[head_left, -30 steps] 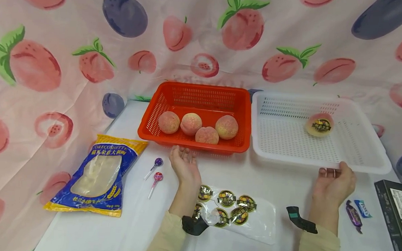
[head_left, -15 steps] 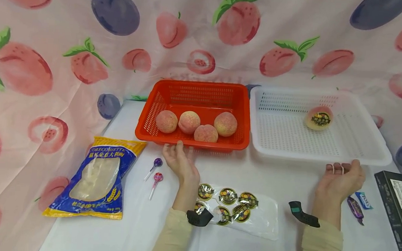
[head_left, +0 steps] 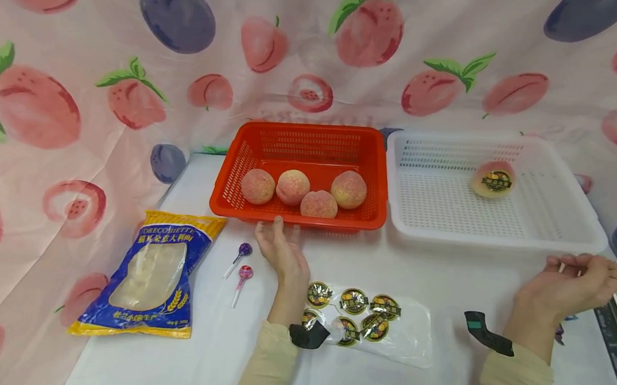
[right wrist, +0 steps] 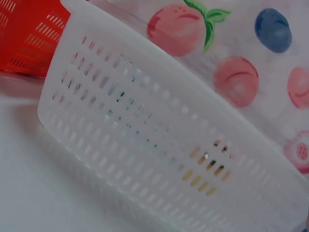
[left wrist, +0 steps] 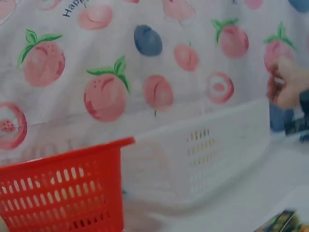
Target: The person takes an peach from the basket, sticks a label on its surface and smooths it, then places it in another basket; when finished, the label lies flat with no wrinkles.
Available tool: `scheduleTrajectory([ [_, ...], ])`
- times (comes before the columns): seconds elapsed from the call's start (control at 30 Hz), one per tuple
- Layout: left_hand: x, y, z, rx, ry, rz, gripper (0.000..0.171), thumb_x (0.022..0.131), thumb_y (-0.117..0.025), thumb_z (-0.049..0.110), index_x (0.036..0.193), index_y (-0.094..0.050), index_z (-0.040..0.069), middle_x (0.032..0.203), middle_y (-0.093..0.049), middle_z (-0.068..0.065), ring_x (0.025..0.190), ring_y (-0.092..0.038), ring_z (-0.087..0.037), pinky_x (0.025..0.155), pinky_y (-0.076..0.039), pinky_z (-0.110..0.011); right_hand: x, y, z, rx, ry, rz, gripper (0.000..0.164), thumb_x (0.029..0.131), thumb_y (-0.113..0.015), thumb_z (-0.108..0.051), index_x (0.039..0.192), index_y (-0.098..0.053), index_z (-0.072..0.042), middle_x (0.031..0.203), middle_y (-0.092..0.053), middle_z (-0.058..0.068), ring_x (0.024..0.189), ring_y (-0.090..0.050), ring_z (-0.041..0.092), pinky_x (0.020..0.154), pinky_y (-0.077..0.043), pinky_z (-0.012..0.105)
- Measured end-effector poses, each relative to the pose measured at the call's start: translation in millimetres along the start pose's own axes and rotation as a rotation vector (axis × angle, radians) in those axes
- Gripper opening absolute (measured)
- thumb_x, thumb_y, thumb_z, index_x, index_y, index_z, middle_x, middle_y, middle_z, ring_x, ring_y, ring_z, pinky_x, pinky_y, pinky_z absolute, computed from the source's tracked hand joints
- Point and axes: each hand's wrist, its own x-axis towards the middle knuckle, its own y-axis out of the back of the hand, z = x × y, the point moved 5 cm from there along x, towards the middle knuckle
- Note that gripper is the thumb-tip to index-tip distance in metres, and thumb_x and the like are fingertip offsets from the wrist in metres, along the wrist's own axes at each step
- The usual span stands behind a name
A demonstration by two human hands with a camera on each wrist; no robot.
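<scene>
In the head view my left hand (head_left: 286,255) is at the front rim of the red basket (head_left: 299,219), its fingers loosely bent; whether they touch the rim I cannot tell. Several peaches (head_left: 292,187) lie inside that basket. My right hand (head_left: 563,290) is by the front right corner of the white basket (head_left: 498,240), fingers loosely curled, with nothing visible in them. One peach (head_left: 494,179) with a black-and-gold sticker sits in the white basket. The left wrist view shows the right hand (left wrist: 289,84) beside the white basket's end.
A clear sheet of round stickers (head_left: 405,334) lies between my forearms. To the left are two lollipops (head_left: 244,272) and a blue-and-yellow pasta bag (head_left: 149,277). A black box (head_left: 613,326) stands at the right edge. Fruit-printed cloth hangs behind.
My right hand has come off the white basket's front rim and moved right, now covering most of the small wrapped candies. The left hand stays by the red basket.
</scene>
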Motion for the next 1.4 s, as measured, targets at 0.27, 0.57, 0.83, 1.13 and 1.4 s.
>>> scheduleTrajectory([
  [0.27,-14.0,-8.4,-5.2,-0.054,0.101,-0.013,0.053,0.083,-0.062,0.016,0.126,-0.031,0.01,0.134,-0.034,-0.008,0.121,-0.038,-0.028,0.094,-0.042,-0.039,-24,-32,3,0.117,0.003,-0.241,0.007,0.084,-0.052,-0.001,0.087,-0.045,-0.002,0.082,-0.045,0.011,0.069,-0.045,0.022,0.056,-0.036,0.028],
  [0.57,-31.0,-18.8,-24.8,-0.046,0.219,-0.045,0.041,0.085,-0.057,0.01,0.121,-0.036,0.01,0.127,-0.039,-0.011,0.11,-0.047,-0.028,0.091,-0.045,-0.036,-65,-74,26,0.113,-0.109,-0.758,0.016,0.084,-0.052,0.0,0.098,-0.045,0.005,0.09,-0.051,0.017,0.078,-0.051,0.026,0.062,-0.046,0.029],
  [0.83,-32.8,-17.0,-27.2,-0.047,0.234,-0.065,0.036,0.087,-0.055,0.012,0.118,-0.037,0.01,0.13,-0.037,-0.011,0.112,-0.045,-0.026,0.093,-0.044,-0.035,-99,-123,49,-0.044,-0.246,-1.107,0.02,0.087,-0.044,0.008,0.106,-0.044,0.012,0.099,-0.054,0.019,0.09,-0.054,0.027,0.07,-0.049,0.029],
  [1.13,-30.4,-14.7,-25.2,-0.057,0.227,-0.063,0.029,0.086,-0.056,0.012,0.11,-0.039,0.01,0.112,-0.044,-0.008,0.098,-0.048,-0.022,0.091,-0.044,-0.035,-121,-165,93,-0.809,-0.149,-1.555,0.034,0.088,-0.053,-0.013,0.121,-0.048,-0.007,0.118,-0.052,0.01,0.109,-0.05,0.02,0.087,-0.045,0.021],
  [1.4,-31.6,-13.5,-26.8,-0.036,0.242,-0.066,0.037,0.085,-0.058,0.016,0.115,-0.037,0.009,0.116,-0.044,-0.009,0.101,-0.049,-0.022,0.092,-0.044,-0.034,-131,-202,146,-1.274,-0.108,-1.916,0.039,0.08,-0.062,-0.039,0.114,-0.05,-0.026,0.117,-0.051,-0.007,0.113,-0.046,0.013,0.096,-0.04,0.041],
])
